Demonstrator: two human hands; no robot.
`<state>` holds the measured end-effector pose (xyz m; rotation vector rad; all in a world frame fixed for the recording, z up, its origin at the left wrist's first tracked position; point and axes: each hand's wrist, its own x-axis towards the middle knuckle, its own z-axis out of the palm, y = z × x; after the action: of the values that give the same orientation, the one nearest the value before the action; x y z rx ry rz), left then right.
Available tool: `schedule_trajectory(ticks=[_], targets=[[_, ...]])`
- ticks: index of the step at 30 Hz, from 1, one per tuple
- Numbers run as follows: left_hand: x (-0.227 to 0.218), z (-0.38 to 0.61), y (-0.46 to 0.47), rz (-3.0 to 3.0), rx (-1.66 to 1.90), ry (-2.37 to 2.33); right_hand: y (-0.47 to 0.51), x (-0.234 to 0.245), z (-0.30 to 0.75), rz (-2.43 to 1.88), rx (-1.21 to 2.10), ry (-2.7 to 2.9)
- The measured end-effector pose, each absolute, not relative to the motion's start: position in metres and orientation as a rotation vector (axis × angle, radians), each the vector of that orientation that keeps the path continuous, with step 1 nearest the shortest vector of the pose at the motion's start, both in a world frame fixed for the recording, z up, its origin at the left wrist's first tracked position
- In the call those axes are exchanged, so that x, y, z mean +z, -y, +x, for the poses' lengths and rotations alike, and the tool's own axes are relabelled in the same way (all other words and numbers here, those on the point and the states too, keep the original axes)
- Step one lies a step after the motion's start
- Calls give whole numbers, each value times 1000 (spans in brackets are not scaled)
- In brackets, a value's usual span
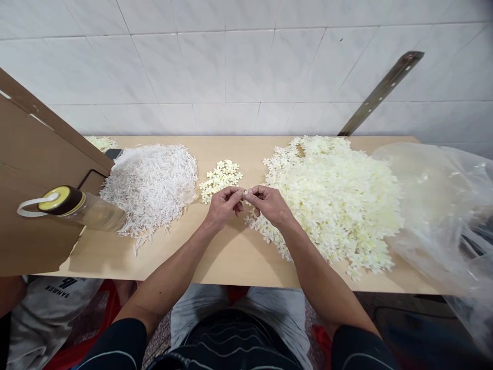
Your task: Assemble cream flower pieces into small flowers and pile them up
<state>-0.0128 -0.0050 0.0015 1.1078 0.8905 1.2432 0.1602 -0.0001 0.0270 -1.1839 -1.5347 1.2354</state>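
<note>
White tile ahead, veined in grey: faced a wall (200,67) from behind a long tan table (154,262), set up against it, probably to stop loose pieces slipping off the far edge. Had clear plastic sheeting (431,180) slumped over the right end, and brown cardboard (34,221) raised at the left, perhaps as a divider from a neighbour in a grey shirt (57,308). Had a broad heap of pale yellow blossoms (339,195) beside the right forearm and a lesser mound of thin white slivers (150,185) on the left, well apart, probably to avoid mixing while leaving both within reach. Had a bottle (102,213) with a yellow-and-brown lid at the mound's outer side, likely clear of any elbow. Had a small cluster of blossoms (221,177) between the two piles, just beyond the left hand (223,205), handy for little arm travel. Held that hand and the right hand (269,204) fingertip to fingertip above the table, thumbs and forefingers narrowed to a pinch, apparently for fine control. Showed only a pale speck (245,191) where both met, too tiny to identify or to assign to either.
</note>
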Motion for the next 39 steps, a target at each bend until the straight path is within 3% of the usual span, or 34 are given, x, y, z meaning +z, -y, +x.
schedule_trajectory(ticks=[14,26,39], targets=[[-5,-10,3,999,1247,-936,-4,8,153,-1212,1343,1447],[-1,-7,6,865,1190,-807,-4,11,156,-1387,973,1590],[-1,-6,5,912,1271,-894,-4,22,160,-1404,903,1475]])
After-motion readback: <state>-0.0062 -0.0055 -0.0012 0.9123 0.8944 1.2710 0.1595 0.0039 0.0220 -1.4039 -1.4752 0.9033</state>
